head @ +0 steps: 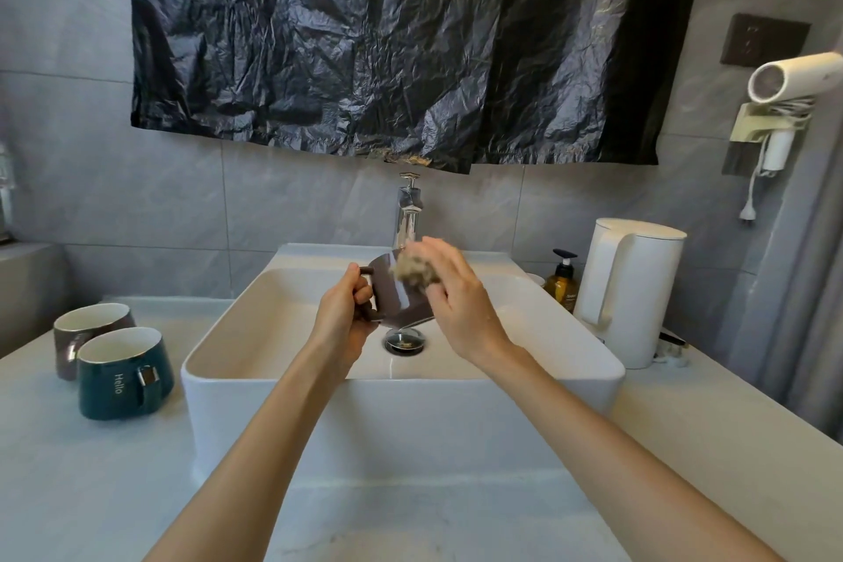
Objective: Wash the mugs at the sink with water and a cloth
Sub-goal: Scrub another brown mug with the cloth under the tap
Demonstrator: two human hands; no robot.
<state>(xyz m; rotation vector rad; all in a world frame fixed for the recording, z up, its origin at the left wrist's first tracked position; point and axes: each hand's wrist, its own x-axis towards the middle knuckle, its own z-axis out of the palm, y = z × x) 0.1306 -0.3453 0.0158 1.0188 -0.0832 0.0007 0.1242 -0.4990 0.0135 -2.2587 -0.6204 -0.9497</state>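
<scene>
From the head camera, three mugs show. One brown mug [401, 301] is tilted over the white sink [319, 383], below the single tap [408, 214]. The left hand [344, 310] grips its handle, and the right hand [456, 297] clutches one balled cloth [415, 272] against its side. Two more stand on the counter to the left, touching: a second brown mug [64, 351] and a green mug [123, 383]. One kettle [638, 287] and one soap bottle [562, 283] stand to the right.

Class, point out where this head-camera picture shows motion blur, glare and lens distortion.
Head view: the cloth and right hand are motion-blurred; glare streaks the mug and the black plastic sheet; wide-angle distortion bends the tile lines near the edges.
</scene>
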